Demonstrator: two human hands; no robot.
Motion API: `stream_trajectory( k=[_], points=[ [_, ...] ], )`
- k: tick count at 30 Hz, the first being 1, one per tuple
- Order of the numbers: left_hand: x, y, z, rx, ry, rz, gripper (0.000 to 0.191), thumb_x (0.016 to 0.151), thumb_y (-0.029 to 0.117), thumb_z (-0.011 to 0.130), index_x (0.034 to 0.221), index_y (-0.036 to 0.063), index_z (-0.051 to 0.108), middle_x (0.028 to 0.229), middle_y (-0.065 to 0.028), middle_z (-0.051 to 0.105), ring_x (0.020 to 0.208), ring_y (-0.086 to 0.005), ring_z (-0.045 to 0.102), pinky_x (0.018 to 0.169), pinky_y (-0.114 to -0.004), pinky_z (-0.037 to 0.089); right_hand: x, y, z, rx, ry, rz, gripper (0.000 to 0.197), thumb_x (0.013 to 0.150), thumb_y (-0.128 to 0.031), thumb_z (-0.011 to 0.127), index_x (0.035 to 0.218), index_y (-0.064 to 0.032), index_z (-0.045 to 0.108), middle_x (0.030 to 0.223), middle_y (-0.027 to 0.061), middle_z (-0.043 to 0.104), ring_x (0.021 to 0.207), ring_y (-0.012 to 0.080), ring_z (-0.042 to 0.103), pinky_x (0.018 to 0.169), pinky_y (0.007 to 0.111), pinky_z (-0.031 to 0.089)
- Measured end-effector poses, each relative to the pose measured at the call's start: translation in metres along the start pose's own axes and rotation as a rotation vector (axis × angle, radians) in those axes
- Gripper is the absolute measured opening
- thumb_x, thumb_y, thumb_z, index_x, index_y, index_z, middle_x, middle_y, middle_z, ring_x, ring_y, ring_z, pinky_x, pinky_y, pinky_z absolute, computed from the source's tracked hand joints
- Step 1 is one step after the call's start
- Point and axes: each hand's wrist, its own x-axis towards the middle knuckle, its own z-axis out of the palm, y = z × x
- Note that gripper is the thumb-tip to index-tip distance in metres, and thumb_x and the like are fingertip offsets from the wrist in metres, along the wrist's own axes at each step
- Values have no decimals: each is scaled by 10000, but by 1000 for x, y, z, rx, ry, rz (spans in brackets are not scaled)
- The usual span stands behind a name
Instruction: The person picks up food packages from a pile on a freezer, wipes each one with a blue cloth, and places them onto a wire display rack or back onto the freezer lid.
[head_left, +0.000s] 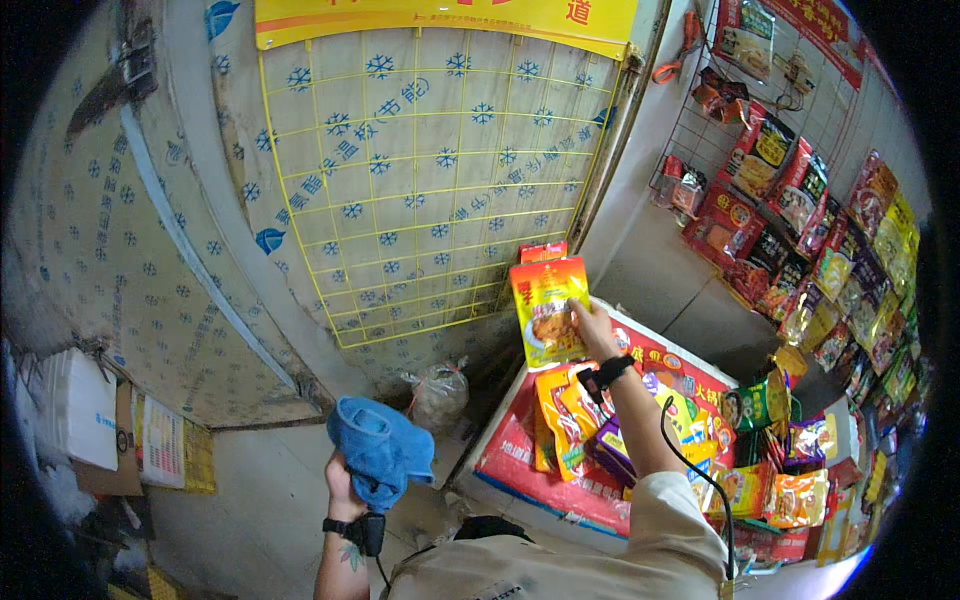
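Note:
My left hand (342, 480) grips a crumpled blue cloth (379, 450) at the lower middle, away from the wall. Farther right, my right hand (595, 324) holds a yellow and red food packet (550, 311) by its right side, thumb on its front. The packet is upright at the lower right corner of a yellow wire grid (450, 154). Another red packet (543, 252) shows just above and behind it. Below lie orange packets (564, 420) on a red printed box top (510, 457), partly hidden by my right forearm.
Many food packets (757, 150) hang on a red wire rack at the right. More packets (739, 487) crowd the display at lower right. A clear plastic bag (440, 394) stands on the floor by the wall. White containers (79, 409) are stacked at far left. Red-handled scissors (679, 52) hang upper right.

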Motion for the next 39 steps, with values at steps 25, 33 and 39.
stream_trajectory(
  k=[25,33,39],
  points=[
    [57,-9,4,123,198,62,392,922,321,398,1130,28,553,1095,-127,615,981,-283,599,870,-421,480,206,144,-7,-257,88,149,402,842,-345,624,941,44,639,830,89,657,682,152,618,628,295,487],
    [43,5,7,103,89,-4,372,933,319,385,1126,47,549,1087,-110,616,961,-260,604,856,-403,486,112,97,-46,-223,231,85,350,809,-284,618,971,24,646,794,75,651,693,142,586,632,277,466],
    [28,0,17,158,-90,-99,505,898,408,336,1157,26,542,1161,-145,578,1024,-323,574,912,-471,455,-8,134,-123,-137,356,-60,273,857,-206,575,995,23,632,890,115,673,766,177,642,683,297,502]
  ],
)
